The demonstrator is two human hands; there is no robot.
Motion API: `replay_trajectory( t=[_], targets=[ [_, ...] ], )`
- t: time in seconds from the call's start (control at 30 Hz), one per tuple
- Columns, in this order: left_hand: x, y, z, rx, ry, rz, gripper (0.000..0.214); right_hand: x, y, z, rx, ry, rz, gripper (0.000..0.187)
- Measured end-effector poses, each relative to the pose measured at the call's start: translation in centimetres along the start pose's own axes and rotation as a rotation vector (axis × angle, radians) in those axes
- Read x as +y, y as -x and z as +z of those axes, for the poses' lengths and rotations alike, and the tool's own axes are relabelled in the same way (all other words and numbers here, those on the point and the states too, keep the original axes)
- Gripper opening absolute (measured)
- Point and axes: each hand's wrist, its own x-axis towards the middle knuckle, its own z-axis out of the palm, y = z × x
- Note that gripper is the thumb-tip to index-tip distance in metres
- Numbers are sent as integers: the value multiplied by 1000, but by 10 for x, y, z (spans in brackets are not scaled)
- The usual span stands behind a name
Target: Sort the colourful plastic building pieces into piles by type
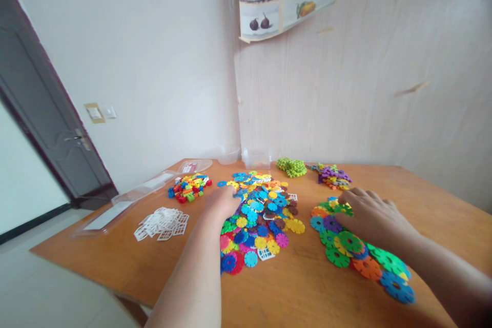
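Note:
My left hand (226, 201) reaches to the left side of a pile of small notched plastic discs (251, 215) in many colours. Its fingers are mostly hidden behind the hand, so a grip does not show. Over a second group of larger notched discs (349, 242) lies my right hand (371, 212), palm down with the fingers somewhat apart. Its thumb side is close to a green disc at the far end of that group. A few white lattice pieces (266, 253) are mixed into the small-disc pile.
White lattice pieces (163, 223) and small coloured bricks (189, 187) lie left on the wooden table (303, 287). Lime green pieces (291, 167) and purple and yellow pieces (333, 176) sit at the back. Clear plastic containers (257, 157) and a long clear lid (126, 205) lie near the edges.

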Motion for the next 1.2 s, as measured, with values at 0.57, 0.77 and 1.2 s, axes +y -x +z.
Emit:
replay_trajectory(
  t=[0.57,0.77,1.2],
  targets=[
    [12,3,-1,-13,-121,-15,18,-4,4,-10,-127,-9,-21,39],
    [18,9,-12,54,-127,-51,16,-5,5,-11,-111,-38,-43,41],
    [37,12,-3,105,388,175,16,-23,8,-14,71,-198,-76,27]
  ],
)
